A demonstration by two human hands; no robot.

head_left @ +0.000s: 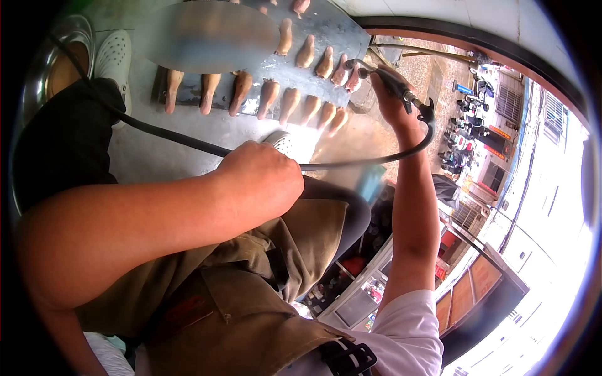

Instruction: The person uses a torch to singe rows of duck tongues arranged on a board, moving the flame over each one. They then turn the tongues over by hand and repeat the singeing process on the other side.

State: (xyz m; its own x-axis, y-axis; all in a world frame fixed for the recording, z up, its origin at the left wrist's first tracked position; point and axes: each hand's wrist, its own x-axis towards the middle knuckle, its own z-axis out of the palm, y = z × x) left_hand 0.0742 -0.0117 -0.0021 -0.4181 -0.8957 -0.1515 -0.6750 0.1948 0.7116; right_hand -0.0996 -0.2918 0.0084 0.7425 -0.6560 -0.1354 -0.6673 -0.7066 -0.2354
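Note:
My left hand [263, 178] is closed in a fist around a black hose [169, 133], over my lap. Farther out, my right hand [394, 94] grips a dark hose-fed tool that looks like a gas torch [392, 78], with a metal fitting where the hose joins it. The torch's front end is beside the end of a row of meat pieces that look like pig trotters [340, 70]. No flame can be made out. More trotters [268, 98] lie in a second row along the near edge of a blue-grey board [241, 67], brownish at one end and pinkish at the other.
A blurred oval patch hides part of the board. At upper left is a round metal basin [30, 94] beside a white clog [116, 56]. A brown apron [244, 301] covers my lap. Shelves [357, 307] stand at lower right, with a street and parked scooters [461, 141] beyond.

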